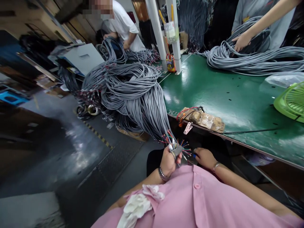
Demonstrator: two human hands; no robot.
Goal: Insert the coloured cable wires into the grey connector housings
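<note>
My left hand [168, 162] is closed around a grey cable [177, 151] in front of my body. Thin coloured wires [186, 148] fan out from the cable's end toward the right. White tips show at my left thumb and fingers, perhaps finger covers. Just right of the wires, my right hand [206, 158] is curled, its fingertips partly hidden. A bit of blue [195, 155] shows at those fingertips; what it belongs to cannot be made out. Beyond my left hand, a big pile of grey cables [135, 85] hangs over the table's end, with coloured wire ends nearby.
Along the green table's [204, 91] near edge lie a wooden block [206, 121] and a pink clip [187, 128]. A green fan [293, 103] stands at right. Two other people handle cable coils [251, 61] across the table. A white post [156, 31] rises behind.
</note>
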